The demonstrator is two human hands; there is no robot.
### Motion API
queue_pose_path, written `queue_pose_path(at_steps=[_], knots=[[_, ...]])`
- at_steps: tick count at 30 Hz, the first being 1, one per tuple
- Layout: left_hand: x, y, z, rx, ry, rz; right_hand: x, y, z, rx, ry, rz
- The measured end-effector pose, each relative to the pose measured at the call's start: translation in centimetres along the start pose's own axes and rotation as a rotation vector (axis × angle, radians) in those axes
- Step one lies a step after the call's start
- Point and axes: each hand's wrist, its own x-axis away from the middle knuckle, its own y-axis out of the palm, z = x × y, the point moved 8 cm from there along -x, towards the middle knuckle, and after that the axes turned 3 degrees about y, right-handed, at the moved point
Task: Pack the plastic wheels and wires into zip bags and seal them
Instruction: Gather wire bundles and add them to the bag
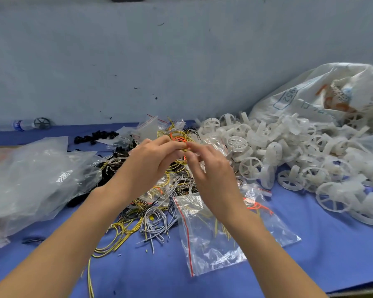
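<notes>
Fig.: mid-frame, left hand (pixel 151 162) & right hand (pixel 211 175) meet, both pinching a wire coil (pixel 177 136); if our grip slackens, we risk it uncoiling & snagging the wire heap (pixel 151 214) below.

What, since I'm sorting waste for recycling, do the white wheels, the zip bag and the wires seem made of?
White wheels: milky translucent plastic, matte, with moulded spokes. Zip bag: thin clear plastic film, glossy and crinkled, with a red seal strip. Wires: smooth coloured sheaths, likely plastic insulation; the cores are not visible.
</notes>
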Motion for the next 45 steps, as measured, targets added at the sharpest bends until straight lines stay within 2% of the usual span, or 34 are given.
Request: queue_pose_path(at_steps=[2, 5, 8, 11, 14, 16, 18, 23, 26, 28, 32, 35, 37, 40, 45], knots=[[0.0, -0.5, 0.4, 0.100, -0.019, 0.063, -0.3, 0.2, -0.6, -0.003, -0.016, -0.042], [0.5, -0.8, 0.2, 0.259, -0.086, 0.125, -0.2, -0.6, -0.6, -0.029, -0.034, 0.028], [1.6, 0.8, -0.5, 0.394, -0.230, 0.039, -0.1, -0.9, 0.5, -0.098, 0.020, 0.058], [2.7, 2.9, -0.6, 0.623, -0.355, -0.044, 0.2, -0.5, 2.1, -0.294, 0.165, 0.058], [3.5, 4.6, -0.2, 0.880, -0.499, 0.007, 0.6, 0.6, 3.3, -0.613, 0.355, 0.069], [3.8, 5.7, 0.6, 0.935, -0.545, 0.035, 1.1, 1.7, 3.8, -0.882, 0.500, 0.084], [4.0, 6.7, 1.5, 0.975, -0.561, 0.034, 1.6, 2.4, 3.7, -0.994, 0.575, 0.111], [4.9, 8.2, 1.9, 1.147, -0.698, -0.017, 2.4, 3.0, 4.0, -0.924, 0.563, 0.142], [5.8, 7.9, 0.6, 1.094, -0.765, -0.074, 2.4, 3.2, 3.8, -0.849, 0.489, 0.040], [7.0, 7.8, -0.4, 1.052, -0.829, -0.177, 2.9, 3.2, 4.2, -0.682, 0.452, -0.080], [11.2, 7.1, -2.3, 0.999, -0.933, -0.445, 4.6, 2.6, 5.7, -0.166, 0.389, -0.295], [14.3, 6.8, -3.0, 0.999, -1.025, -0.568, 6.6, 3.8, 5.0, 0.204, 0.257, -0.443], [15.7, 7.2, -2.9, 0.989, -1.078, -0.633, 8.0, 5.3, 4.3, 0.345, 0.180, -0.512], [16.1, 7.6, -2.1, 0.984, -1.082, -0.684, 8.4, 6.0, 4.3, 0.390, 0.186, -0.525], [14.2, 7.5, -1.0, 0.979, -0.940, -0.634, 7.1, 3.8, 5.1, 0.231, 0.272, -0.361]])
